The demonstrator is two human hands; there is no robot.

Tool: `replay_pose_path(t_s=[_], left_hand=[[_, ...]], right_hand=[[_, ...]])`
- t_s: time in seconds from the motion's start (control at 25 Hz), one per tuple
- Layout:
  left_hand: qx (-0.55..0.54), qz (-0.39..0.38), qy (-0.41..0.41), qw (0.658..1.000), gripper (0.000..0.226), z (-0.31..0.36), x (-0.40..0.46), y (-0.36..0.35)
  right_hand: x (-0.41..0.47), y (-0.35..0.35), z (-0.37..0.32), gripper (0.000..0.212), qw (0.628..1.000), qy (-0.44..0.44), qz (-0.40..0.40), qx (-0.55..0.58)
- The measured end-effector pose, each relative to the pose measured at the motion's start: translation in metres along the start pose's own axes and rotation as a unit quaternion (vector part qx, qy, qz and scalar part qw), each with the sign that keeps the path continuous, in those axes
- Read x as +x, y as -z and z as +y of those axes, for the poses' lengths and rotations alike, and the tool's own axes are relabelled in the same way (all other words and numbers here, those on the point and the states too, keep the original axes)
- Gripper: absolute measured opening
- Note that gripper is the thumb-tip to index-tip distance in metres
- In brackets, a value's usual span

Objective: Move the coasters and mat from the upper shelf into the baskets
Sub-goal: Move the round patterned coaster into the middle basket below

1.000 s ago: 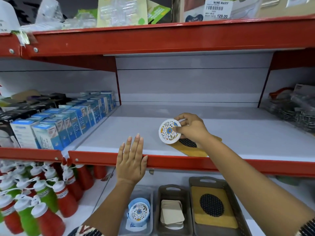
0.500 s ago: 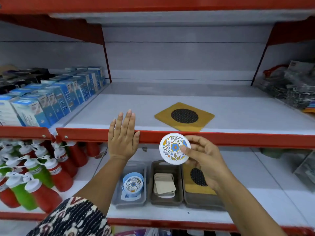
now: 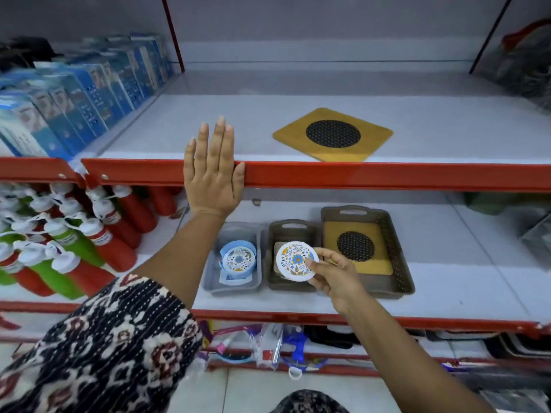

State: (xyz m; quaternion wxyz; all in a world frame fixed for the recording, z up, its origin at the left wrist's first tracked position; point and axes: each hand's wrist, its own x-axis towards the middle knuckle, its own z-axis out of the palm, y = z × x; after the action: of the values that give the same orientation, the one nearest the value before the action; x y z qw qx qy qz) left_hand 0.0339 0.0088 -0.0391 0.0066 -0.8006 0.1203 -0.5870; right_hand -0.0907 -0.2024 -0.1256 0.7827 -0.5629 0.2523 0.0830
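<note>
My right hand (image 3: 335, 275) pinches a round white floral coaster (image 3: 295, 261) and holds it over the middle brown basket (image 3: 293, 226), in front of the beige square coasters lying there. A yellow mat with a black mesh circle (image 3: 332, 135) lies on the upper shelf. Flat and empty, my left hand (image 3: 212, 171) rests on that shelf's red front edge (image 3: 372, 175). The grey basket (image 3: 208, 278) at the left holds a floral coaster in a blue ring (image 3: 238, 259). The large brown basket (image 3: 401, 263) at the right holds another yellow mat (image 3: 356, 248).
Blue boxes (image 3: 83, 96) fill the upper shelf's left side. Red and green squeeze bottles (image 3: 59, 248) stand left of the baskets. Wire goods (image 3: 527, 64) sit at the upper right. Packaged items (image 3: 268, 347) hang under the lower shelf.
My right hand lifted the floral coaster off the upper shelf and carried it down to the middle basket. The view tilted downward. My left hand stayed on the shelf edge.
</note>
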Motion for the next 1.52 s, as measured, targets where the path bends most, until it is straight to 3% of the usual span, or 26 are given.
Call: replay_pose_path(t_s=[0.2, 0.4, 0.6, 0.76, 0.96, 1.28, 1.52], left_hand=[[0.004, 0.002, 0.008, 1.000, 0.054, 0.001, 0.000, 0.003], [0.004, -0.007, 0.014, 1.000, 0.054, 0.002, 0.002, 0.003], [0.005, -0.017, 0.020, 1.000, 0.054, 0.003, 0.001, 0.003], [0.006, -0.023, 0.020, 1.000, 0.053, 0.003, 0.001, 0.002], [0.011, -0.020, 0.016, 1.000, 0.053, 0.003, 0.001, -0.001], [0.024, -0.013, 0.006, 1.000, 0.053, 0.000, 0.001, -0.004], [0.019, -0.012, 0.004, 1.000, 0.052, 0.000, 0.000, -0.004]], right_hand=[[0.016, 0.003, 0.028, 0.033, 0.997, -0.062, 0.038, -0.019], [0.020, 0.002, 0.031, 0.034, 0.996, -0.070, 0.049, -0.019], [0.029, -0.025, 0.025, 0.033, 0.996, -0.075, 0.040, -0.024], [0.036, -0.063, 0.031, 0.014, 0.992, -0.125, -0.001, -0.006], [0.051, -0.100, 0.038, 0.011, 0.985, -0.169, -0.019, 0.000], [0.057, -0.116, 0.044, 0.024, 0.986, -0.168, -0.013, 0.021], [0.052, -0.103, 0.050, 0.017, 0.992, -0.121, -0.019, 0.007]])
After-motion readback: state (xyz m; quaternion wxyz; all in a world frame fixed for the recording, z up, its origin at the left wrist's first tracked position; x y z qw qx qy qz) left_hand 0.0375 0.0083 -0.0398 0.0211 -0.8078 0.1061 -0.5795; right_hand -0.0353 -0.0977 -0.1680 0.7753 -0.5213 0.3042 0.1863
